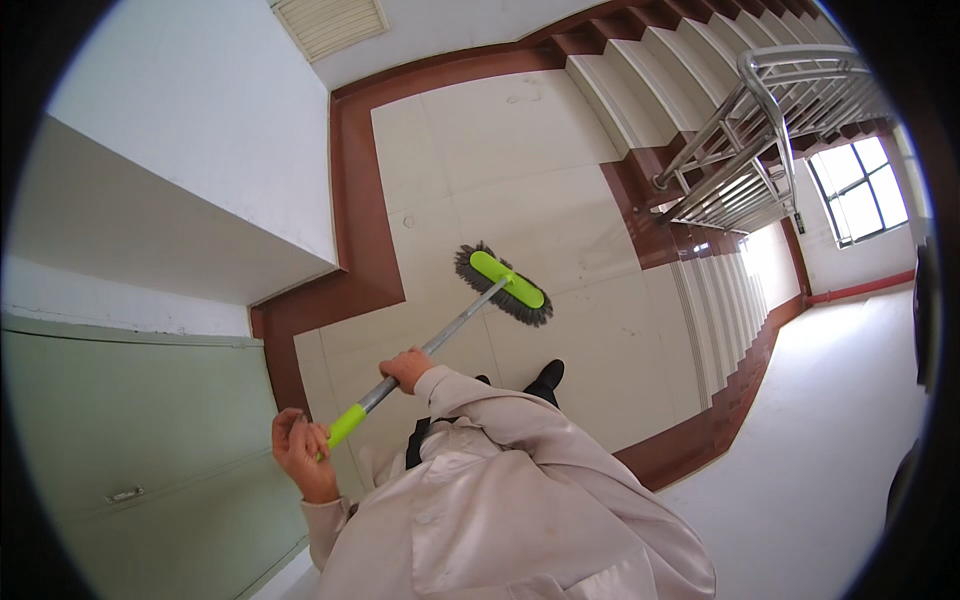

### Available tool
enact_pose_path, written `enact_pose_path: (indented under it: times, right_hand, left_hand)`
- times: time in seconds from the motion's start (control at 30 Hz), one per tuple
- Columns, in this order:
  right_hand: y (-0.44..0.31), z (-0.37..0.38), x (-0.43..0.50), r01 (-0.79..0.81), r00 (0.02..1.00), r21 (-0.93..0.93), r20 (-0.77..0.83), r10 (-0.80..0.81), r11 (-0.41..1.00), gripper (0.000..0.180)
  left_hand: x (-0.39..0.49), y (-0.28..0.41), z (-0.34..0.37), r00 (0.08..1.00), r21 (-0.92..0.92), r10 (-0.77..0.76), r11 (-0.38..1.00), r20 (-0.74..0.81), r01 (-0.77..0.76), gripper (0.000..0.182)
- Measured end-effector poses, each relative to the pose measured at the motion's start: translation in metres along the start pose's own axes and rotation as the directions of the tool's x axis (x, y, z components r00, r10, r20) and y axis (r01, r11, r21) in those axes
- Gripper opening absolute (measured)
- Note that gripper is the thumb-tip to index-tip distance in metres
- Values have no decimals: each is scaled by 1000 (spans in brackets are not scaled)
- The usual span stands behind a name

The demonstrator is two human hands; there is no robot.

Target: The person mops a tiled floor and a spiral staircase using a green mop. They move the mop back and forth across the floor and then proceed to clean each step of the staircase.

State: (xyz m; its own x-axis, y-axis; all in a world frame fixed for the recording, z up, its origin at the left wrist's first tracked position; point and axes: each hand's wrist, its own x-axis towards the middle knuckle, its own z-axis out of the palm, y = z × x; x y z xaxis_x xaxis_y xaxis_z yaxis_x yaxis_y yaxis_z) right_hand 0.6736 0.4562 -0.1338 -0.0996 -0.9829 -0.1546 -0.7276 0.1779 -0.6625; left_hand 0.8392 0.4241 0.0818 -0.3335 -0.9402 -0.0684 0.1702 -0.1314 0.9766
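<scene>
A long-handled floor broom has a lime-green head [507, 279] with a dark grey fringe of bristles, resting on the pale tiled landing ahead of me. Its grey metal pole [459, 321] slants back towards my left side and ends in a lime-green grip [347, 424]. My right hand [407, 369] is wrapped around the pole's middle, just beyond that grip. Lower and further left, my left hand [305, 454] curls loosely about the grip's end, its fingers partly hiding the tip.
Stairs [645, 86] rise at upper right; others [720, 315] descend on the right. A stainless steel railing [772, 112] divides them. Dark red tile borders [360, 195] edge the landing. A boxed-out white wall [202, 142] and a pale green door [150, 435] stand left. My shoe [551, 373] is near the broom.
</scene>
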Motion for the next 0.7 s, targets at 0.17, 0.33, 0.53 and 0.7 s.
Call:
enact_pose_path:
  times: [0.17, 0.33, 0.53, 0.7]
  right_hand:
    - [88, -44, -9, -230, 949, -54, -236, 211, 972, 18]
    - [159, -78, -62, -330, 811, 98, -479, 335, 939, 23]
    - [181, -65, -157, -530, 544, 302, -595, 591, 792, 26]
    - [200, -35, -248, -644, 366, 367, -623, 692, 671, 31]
  left_hand:
    - [15, -32, 97, 993, 57, -71, 996, 96, 66, 7]
    - [27, -63, 173, 909, 102, -188, 982, 373, 161, 6]
    - [16, -81, 233, 714, 237, -354, 935, 604, 263, 6]
    - [-24, -123, 266, 513, 419, -512, 859, 689, 294, 7]
